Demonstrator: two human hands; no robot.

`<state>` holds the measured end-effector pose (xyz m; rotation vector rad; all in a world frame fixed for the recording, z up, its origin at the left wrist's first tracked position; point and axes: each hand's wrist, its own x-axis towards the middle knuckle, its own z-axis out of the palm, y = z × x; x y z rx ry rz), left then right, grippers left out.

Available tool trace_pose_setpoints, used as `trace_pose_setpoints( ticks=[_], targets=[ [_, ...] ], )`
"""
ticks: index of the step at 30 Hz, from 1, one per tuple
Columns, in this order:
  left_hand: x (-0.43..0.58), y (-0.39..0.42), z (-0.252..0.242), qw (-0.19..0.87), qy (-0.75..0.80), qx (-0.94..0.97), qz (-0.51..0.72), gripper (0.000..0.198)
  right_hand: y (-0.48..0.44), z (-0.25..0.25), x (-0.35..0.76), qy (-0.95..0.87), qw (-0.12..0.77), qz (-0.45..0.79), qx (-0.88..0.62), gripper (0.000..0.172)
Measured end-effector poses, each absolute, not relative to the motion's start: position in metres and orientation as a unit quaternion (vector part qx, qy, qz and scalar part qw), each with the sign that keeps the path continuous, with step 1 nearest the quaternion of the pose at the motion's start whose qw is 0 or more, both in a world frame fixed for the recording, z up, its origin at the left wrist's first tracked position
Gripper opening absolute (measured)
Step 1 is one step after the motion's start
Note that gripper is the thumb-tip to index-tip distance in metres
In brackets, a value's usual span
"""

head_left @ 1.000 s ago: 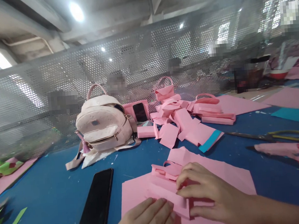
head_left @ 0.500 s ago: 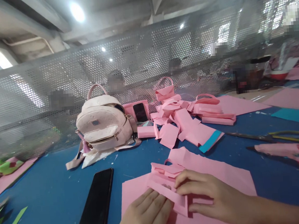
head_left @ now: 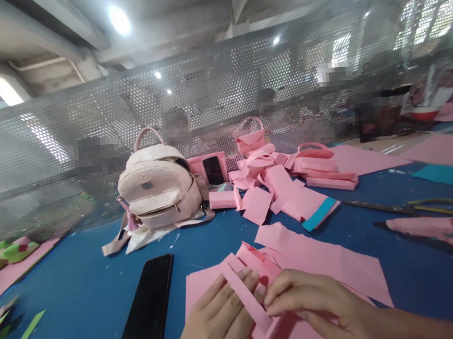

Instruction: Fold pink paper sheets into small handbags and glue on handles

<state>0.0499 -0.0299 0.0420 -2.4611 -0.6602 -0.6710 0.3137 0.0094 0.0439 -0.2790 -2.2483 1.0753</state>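
Note:
A small folded pink paper handbag (head_left: 255,256) is tilted between my two hands, above flat pink paper on the table. My left hand (head_left: 222,316) supports it from the left, with its straight fingers slipped beneath a narrow pink paper strip (head_left: 245,296) that crosses over them. Its thumb is hidden. From the right, my right hand (head_left: 307,299) pinches the edge of the handbag with bent fingers near the strip's lower end. Beneath both hands lies a large pink paper sheet (head_left: 198,281).
On the blue table, a black phone (head_left: 145,309) lies left of my hands. A pale backpack (head_left: 159,185) and a pile of pink paper pieces (head_left: 277,184) stand behind. Scissors (head_left: 394,207) and a pink glue gun (head_left: 423,230) lie right. A perforated metal screen (head_left: 212,87) rises at the back.
The pink paper handbag has turned and tilted, its strip now slanting more steeply across my left fingers. My right hand has moved slightly down along its edge.

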Motion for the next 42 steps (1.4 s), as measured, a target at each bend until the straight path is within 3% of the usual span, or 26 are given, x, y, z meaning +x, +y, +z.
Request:
trace_pose_setpoints(
  ticks=[8, 16, 21, 29, 42],
  targets=[
    [0.055, -0.033, 0.046, 0.233, -0.225, -0.886, -0.333, 0.036, 0.017, 0.031, 0.313, -0.855, 0.372, 0.341, -0.119, 0.029],
    [0.056, -0.036, 0.052, 0.216, -0.22, -0.885, -0.349, 0.032, 0.025, 0.032, 0.312, -0.894, 0.379, 0.209, -0.116, 0.019],
    [0.063, -0.04, 0.044, 0.212, -0.214, -0.884, -0.359, 0.036, 0.021, 0.041, 0.314, -0.921, 0.328, 0.179, -0.109, 0.021],
    [0.074, -0.059, 0.021, 0.193, -0.338, -0.829, -0.402, 0.04, 0.012, 0.042, 0.312, -0.921, 0.332, 0.169, -0.116, 0.027],
    [0.073, -0.054, 0.028, 0.182, -0.276, -0.861, -0.386, 0.036, 0.013, 0.038, 0.303, -0.933, 0.316, 0.167, -0.045, 0.027]
  ],
)
